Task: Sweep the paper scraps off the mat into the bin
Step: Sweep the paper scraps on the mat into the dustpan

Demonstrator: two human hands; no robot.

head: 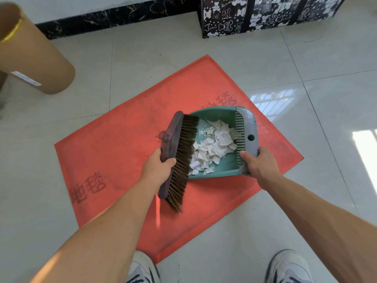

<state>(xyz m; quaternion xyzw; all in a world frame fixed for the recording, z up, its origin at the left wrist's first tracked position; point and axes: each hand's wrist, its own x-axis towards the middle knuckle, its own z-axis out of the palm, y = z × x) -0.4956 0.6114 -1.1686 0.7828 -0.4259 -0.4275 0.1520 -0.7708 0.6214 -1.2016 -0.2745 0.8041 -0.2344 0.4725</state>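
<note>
Two tools meet over the red mat. Our left grip is clenched round the back of a brush, whose long axis runs from near us away towards the wall, its brown bristles pointing right into a teal dustpan. Our right grip clasps the pan's grey comb-toothed edge, and the pan's open mouth faces left to the bristles. The paper scraps lie heaped inside the pan, against the bristles. The mat lies askew on pale glossy floor tiles. A brown cardboard roll stands far left, and black bear-print boxes stand by the wall.
</note>
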